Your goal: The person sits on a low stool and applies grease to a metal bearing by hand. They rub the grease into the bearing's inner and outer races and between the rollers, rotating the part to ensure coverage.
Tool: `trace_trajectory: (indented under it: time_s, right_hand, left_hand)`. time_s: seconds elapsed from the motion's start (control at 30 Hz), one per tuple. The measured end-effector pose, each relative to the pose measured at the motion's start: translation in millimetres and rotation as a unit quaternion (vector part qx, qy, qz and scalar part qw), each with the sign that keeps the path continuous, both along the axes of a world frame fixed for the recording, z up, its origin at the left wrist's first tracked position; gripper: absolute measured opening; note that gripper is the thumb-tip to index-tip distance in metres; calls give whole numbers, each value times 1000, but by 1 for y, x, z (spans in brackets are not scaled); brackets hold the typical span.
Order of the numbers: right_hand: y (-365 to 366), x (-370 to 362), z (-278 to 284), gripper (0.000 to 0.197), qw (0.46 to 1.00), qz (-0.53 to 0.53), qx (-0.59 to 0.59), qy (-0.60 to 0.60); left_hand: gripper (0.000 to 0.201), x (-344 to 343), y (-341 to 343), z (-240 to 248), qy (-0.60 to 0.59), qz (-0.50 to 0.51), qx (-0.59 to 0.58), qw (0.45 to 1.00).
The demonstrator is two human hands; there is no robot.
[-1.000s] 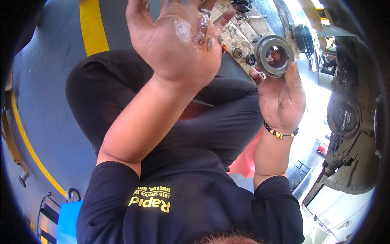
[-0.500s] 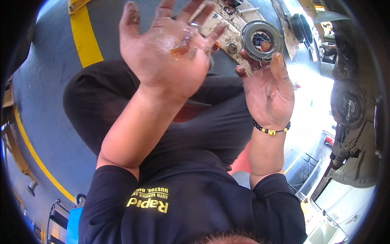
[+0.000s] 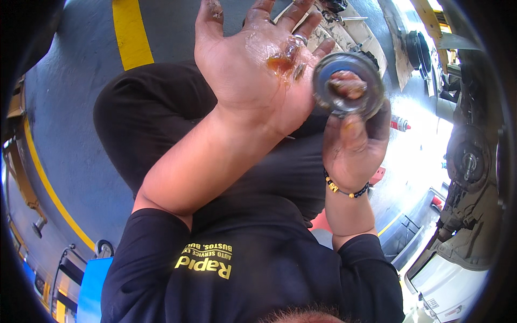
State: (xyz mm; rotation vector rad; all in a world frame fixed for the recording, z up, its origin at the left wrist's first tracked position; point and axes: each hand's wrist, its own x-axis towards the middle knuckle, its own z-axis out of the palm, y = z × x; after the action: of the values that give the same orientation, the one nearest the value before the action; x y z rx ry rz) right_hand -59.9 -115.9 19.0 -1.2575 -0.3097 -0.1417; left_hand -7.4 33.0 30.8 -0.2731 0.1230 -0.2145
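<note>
Nearest the camera is the person's black shirt with yellow lettering, filling the lower middle of the view. Above it the right hand, with a beaded bracelet on the wrist, grips a round metal bearing — the fingers wrap up behind the ring and hold it by its rim, and a greasy fingertip shows in its central opening. The bearing stands upright above that palm, face toward the camera.

Just to the left of the bearing is the left hand, palm open and facing the camera, fingers spread and holding nothing. Its outer edge touches or nearly touches the bearing's rim; which one cannot be told. A smear of amber grease lies on the palm at the base of the fingers, beside the bearing, and a ring sits on one finger.

Behind both hands are the person's dark trousers. Farther left of the bearing runs a grey floor with a yellow stripe. Above the bearing lies cardboard with parts on it — to its right, a vehicle's wheel hub.
</note>
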Motion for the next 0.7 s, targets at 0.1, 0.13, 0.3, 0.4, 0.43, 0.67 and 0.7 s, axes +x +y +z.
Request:
trace_trajectory:
  time_s: [0.1,0.13,0.3,0.4,0.43,0.67,0.7]
  right_hand:
    - [-1,14,-7,46,989,-94,-102,-48]
    - [2,13,-10,49,984,-107,-128,-58]
    - [17,-3,-5,53,999,-49,-10,-12]
    - [19,-1,-3,55,997,-59,27,35]
    - [21,0,-4,53,996,-69,30,38]
    - [25,-6,-22,50,983,-135,-95,-81]
    - [21,-7,-23,53,979,-125,-130,-93]
  left_hand:
    - [61,-1,3,8,31,-1,-13,999]
    - [60,-1,2,2,14,4,-17,1000]
    - [62,0,2,8,56,45,31,997]
    - [66,-3,2,25,105,90,101,985]
    - [66,-4,3,25,108,106,121,981]
    - [71,-11,-4,21,119,190,201,954]
    - [72,-11,-5,20,120,196,208,951]
